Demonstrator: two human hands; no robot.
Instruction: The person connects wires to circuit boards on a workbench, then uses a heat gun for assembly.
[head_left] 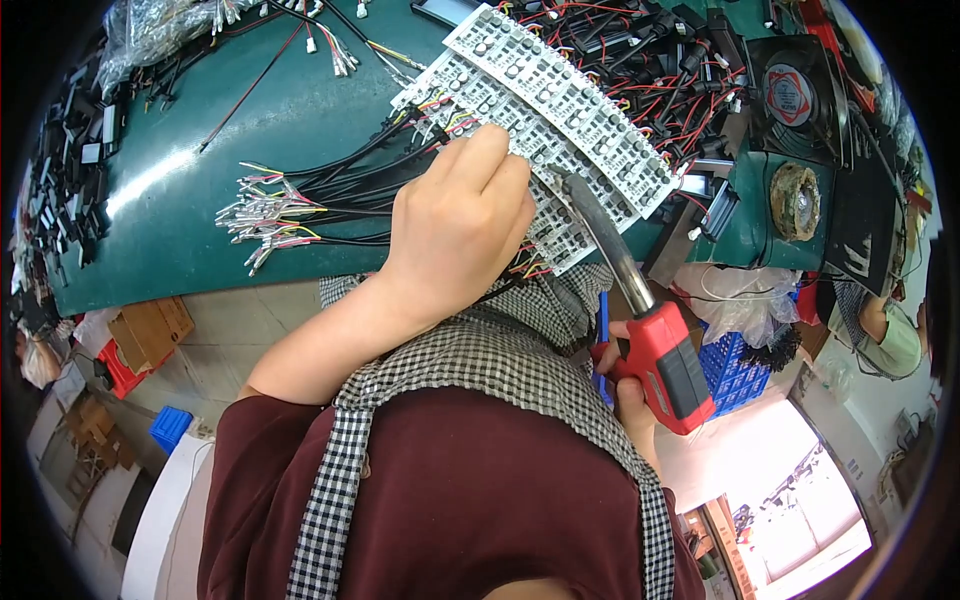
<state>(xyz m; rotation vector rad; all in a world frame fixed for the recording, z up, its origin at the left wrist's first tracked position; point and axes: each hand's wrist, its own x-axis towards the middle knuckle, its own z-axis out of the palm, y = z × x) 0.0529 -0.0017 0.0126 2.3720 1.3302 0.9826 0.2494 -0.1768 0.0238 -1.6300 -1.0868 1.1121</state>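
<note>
White circuit boards (590,125), joined in long panels and dotted with small parts, lie slantwise on the green table. My left hand (460,220) is closed in a pinch over the boards' near left side; its fingertips and whatever they hold are hidden. Black cables (345,190) with bared coloured ends spread out to its left. My right hand (632,395), partly covered, grips a red and black soldering gun (672,365). The gun's dark, bent tip (572,182) points at the boards, just right of my left fingers; I cannot tell whether it touches them.
A heap of black parts with red wires (690,80) borders the boards' far right side. Right of that are a square fan (795,95) and a round, crusted dish (795,203). Black housings (85,160) crowd the left edge. A blue crate (735,375) stands below the table.
</note>
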